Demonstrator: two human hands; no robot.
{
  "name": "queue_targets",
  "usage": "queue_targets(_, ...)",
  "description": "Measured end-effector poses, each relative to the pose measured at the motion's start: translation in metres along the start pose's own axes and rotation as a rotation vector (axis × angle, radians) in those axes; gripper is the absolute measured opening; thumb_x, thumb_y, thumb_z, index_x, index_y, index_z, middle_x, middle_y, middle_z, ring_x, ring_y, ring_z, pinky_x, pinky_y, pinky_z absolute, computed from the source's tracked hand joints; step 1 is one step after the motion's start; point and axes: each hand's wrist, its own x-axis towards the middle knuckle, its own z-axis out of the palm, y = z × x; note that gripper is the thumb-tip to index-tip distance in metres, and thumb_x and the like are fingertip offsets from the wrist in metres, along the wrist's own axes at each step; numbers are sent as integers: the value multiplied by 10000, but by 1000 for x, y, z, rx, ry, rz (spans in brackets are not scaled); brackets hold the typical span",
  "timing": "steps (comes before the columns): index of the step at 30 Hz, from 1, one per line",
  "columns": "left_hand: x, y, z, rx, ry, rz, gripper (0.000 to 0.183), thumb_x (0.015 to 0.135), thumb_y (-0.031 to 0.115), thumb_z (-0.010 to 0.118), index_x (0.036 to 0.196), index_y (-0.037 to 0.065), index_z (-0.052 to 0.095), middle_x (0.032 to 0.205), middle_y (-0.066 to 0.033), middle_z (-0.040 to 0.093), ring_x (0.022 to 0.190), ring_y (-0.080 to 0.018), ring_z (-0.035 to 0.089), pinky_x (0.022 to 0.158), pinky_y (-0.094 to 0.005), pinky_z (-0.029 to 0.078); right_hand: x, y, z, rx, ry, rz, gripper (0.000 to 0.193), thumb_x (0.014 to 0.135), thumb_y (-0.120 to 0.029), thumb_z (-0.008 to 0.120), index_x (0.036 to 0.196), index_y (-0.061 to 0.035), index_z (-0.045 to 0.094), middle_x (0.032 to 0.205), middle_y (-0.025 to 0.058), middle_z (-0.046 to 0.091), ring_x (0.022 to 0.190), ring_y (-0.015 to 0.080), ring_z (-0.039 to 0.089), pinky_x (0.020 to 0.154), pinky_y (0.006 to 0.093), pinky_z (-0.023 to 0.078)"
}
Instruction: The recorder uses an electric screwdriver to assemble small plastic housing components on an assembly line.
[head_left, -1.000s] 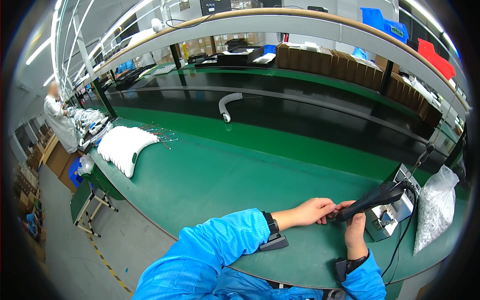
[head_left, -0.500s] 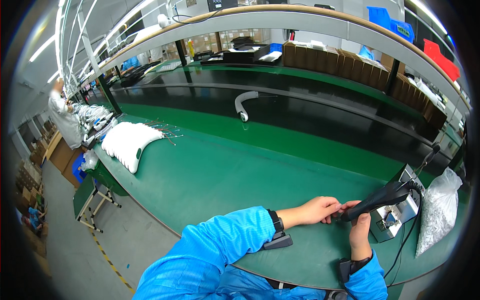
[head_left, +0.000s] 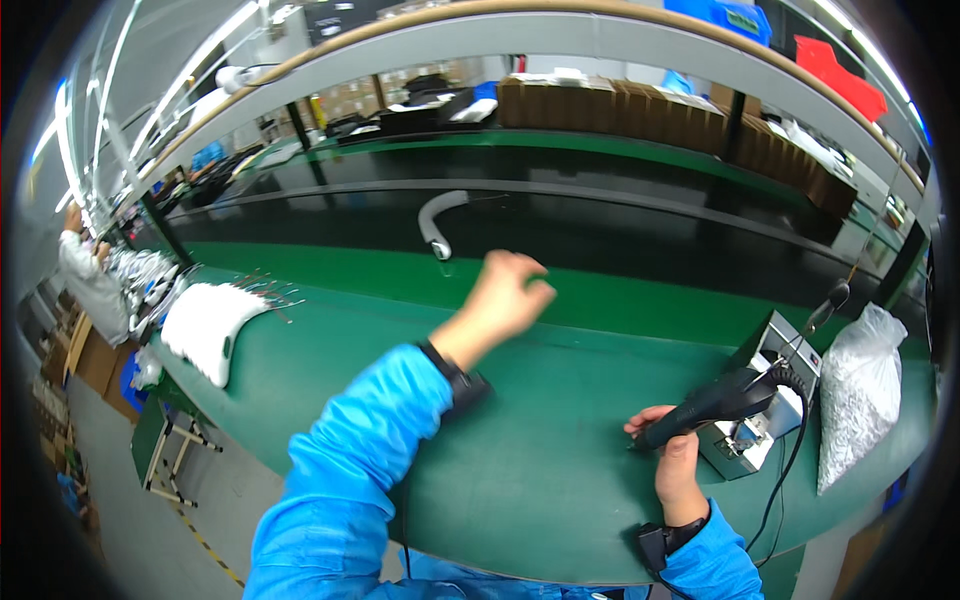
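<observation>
- The right hand (head_left: 678, 460), at about 5 o'clock in the view, is wrapped around the grip of a black corded handheld tool (head_left: 712, 405). The tool's nose points toward 8 o'clock and hangs just above the green counter (head_left: 560, 470).
- A black cord (head_left: 790, 450) runs from the tool's rear past a grey metal box unit (head_left: 765, 410) just beside it at 3 o'clock. Keeping that cord slack and clear of the box looks wise, so the tool does not tug.
- A clear bag of small silvery parts (head_left: 860, 395) stands just right of the box.
- The left hand (head_left: 505, 295) is lifted over the counter's middle, fingers curled loosely and holding nothing that I can see. It points toward 12 o'clock.
- Just beyond it lies 1 curved grey tube (head_left: 435, 220), at the edge of a dark belt. A steady, direct reach with the fingers opening seems best here.
- At 9 o'clock sits a white padded piece (head_left: 210, 325), and another person (head_left: 90, 285) works farther off.
</observation>
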Motion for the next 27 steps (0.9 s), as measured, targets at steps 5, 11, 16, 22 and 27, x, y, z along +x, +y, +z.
queue_targets(5,55,-192,-2,481,-83,-577,658,734,375,706,1303,119,496,1213,-324,491,1189,-455,434,968,-471,419,1,-12,2,102,-38,43,861,718,-746,541,1072,38,524,978,132,600,918,237,610,839,374,480)
queue_targets(11,52,-177,-6,305,179,-626,422,740,197,612,1151,106,575,939,-193,668,910,-324,646,826,-400,505,0,-9,-8,82,7,99,928,680,-780,531,1069,63,521,983,129,598,930,238,603,847,373,476)
queue_targets(16,31,-122,-82,-577,191,-723,359,832,326,574,1091,77,575,756,-123,650,560,-169,645,481,-257,497,2,-5,-7,42,0,61,905,714,-775,504,1069,57,518,978,134,596,923,228,605,834,359,477)
queue_targets(22,-21,-38,-141,-1066,-62,-954,606,847,559,522,880,-42,593,659,-136,642,483,-183,622,423,-242,497,-2,-7,-8,-50,30,-64,851,769,-772,428,1051,26,523,919,121,603,845,215,623,746,322,483)
queue_targets(27,-66,-2,-132,-1239,-186,-885,531,916,487,398,1038,10,598,579,-131,623,408,-211,601,350,-250,475,-2,-3,-10,-70,116,-55,829,789,-754,428,1048,28,518,907,118,592,830,210,619,745,321,484)
